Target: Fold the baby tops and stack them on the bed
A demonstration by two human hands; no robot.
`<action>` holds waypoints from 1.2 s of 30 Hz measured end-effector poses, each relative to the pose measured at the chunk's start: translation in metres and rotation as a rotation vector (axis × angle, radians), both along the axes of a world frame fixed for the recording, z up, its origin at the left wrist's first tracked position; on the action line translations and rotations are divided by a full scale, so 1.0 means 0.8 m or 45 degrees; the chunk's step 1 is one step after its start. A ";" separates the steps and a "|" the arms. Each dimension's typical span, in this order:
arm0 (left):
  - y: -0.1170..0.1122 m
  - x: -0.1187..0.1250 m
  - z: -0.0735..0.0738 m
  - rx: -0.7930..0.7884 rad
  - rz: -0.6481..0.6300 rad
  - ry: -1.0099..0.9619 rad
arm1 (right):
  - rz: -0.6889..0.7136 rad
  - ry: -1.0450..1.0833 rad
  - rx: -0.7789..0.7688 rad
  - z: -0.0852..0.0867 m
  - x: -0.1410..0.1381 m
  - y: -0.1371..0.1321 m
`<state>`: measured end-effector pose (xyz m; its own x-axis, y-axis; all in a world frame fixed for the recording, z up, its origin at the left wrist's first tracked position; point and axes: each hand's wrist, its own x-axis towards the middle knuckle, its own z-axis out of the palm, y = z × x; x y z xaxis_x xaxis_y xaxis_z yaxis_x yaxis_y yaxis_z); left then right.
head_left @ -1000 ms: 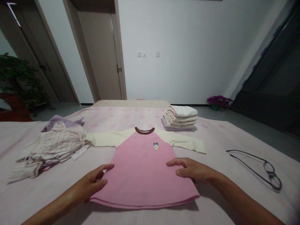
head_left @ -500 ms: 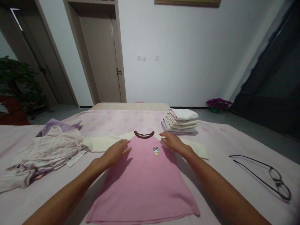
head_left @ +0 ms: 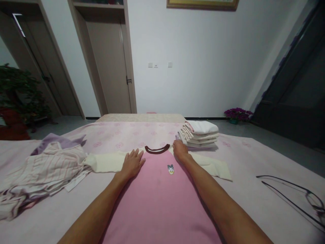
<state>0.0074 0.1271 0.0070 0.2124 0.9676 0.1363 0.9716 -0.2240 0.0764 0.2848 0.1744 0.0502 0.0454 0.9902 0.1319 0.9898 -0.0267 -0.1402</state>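
Observation:
A pink long-sleeved shirt [head_left: 157, 196] with cream sleeves, a dark brown collar and a small duck-face patch lies spread face up in front of me. My left hand [head_left: 133, 163] rests flat on its left shoulder seam, fingers spread. At the right shoulder, beside the collar, my right hand [head_left: 180, 149] has its fingers curled down onto the cloth; the fingertips are partly hidden. The shirt's lower hem falls outside the view.
Left of the shirt lies a rumpled heap of striped and purple clothes [head_left: 50, 162]. A stack of folded clothes [head_left: 200, 135] stands just beyond my right hand. Black-framed glasses [head_left: 286, 184] lie at the right on the pink patterned cloth [head_left: 243, 169].
My left hand has come down flat onto the shirt's shoulder. My right hand has moved slightly left, and its fingers have curled in at the other shoulder. The view has shifted a little.

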 end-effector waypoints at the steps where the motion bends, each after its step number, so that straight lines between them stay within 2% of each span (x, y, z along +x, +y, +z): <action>1: 0.002 0.000 0.001 -0.001 0.038 0.011 | -0.005 -0.011 0.005 0.000 0.000 0.000; 6: 0.005 0.000 0.001 0.045 0.164 0.058 | -0.007 -0.053 -0.008 0.007 -0.012 -0.011; 9: -0.002 0.004 0.001 0.255 0.183 0.100 | 0.022 -0.061 -0.014 0.017 -0.031 -0.035; 11: -0.009 0.009 0.001 0.376 0.096 0.112 | 0.084 -0.054 -0.024 0.019 -0.048 -0.060; 14: -0.022 0.011 0.002 0.349 -0.093 0.075 | 0.261 0.002 -0.079 0.005 -0.071 -0.105; 17: -0.031 -0.003 0.006 0.323 -0.103 0.025 | 0.406 0.051 -0.131 -0.020 -0.076 -0.139; 20: -0.037 -0.049 0.012 0.406 0.046 0.007 | 0.442 0.046 -0.083 -0.035 -0.069 -0.151; 24: -0.043 -0.150 0.013 0.457 0.381 0.029 | 0.445 0.015 -0.037 -0.035 -0.065 -0.150; 25: -0.047 -0.176 0.011 0.456 0.406 0.035 | 0.444 0.011 -0.032 -0.034 -0.065 -0.150; 26: -0.050 -0.201 0.008 0.455 0.384 0.044 | 0.442 0.010 -0.030 -0.033 -0.065 -0.149; 28: -0.060 -0.241 0.002 0.434 0.224 0.078 | 0.439 0.013 -0.033 -0.034 -0.065 -0.149; 31: -0.073 -0.276 -0.003 0.447 0.074 0.150 | 0.442 0.021 -0.020 -0.037 -0.065 -0.148; 36: -0.083 -0.304 0.001 0.436 0.131 0.231 | 0.455 0.024 0.012 -0.037 -0.065 -0.149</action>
<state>-0.2355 0.0610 0.0078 0.1670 0.8904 0.4235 0.9811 -0.1076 -0.1607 0.2331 0.0553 0.0209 -0.3013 0.9426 0.1436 0.9335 0.3223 -0.1572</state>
